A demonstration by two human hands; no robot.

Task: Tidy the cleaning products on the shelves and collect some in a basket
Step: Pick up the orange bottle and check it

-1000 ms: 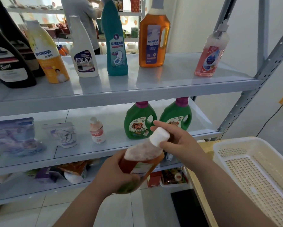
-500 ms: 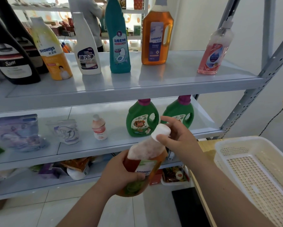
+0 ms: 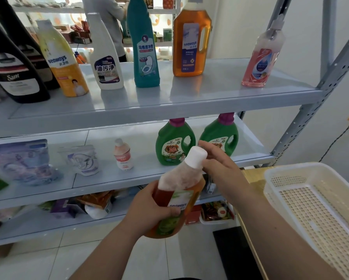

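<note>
Orange bottle [image 3: 177, 190], one: left hand [image 3: 147, 211] grips body, right hand [image 3: 220, 168] holds cap [image 3: 196, 156]; two green jugs [image 3: 174, 144] [image 3: 222, 134].

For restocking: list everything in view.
Black bottles: two, black, top shelf.
Yellow bottle: one, yellow, top shelf.
White bottle: one, white, top shelf.
Teal bottle: one, teal, top shelf.
Amber jug: one, amber, top shelf.
Pink bottle: one, pink, top shelf.
Pouches: two, bluish, white, middle shelf.
Small bottle: one, pinkish, middle shelf.
Green jugs: two, green, middle shelf.
Packs: several, mixed, bottom shelf.
Basket: one, cream, right.
Orange bottle: one, orange, held.
Left hand: grips it.
Right hand: fingers pinch cap.
</note>
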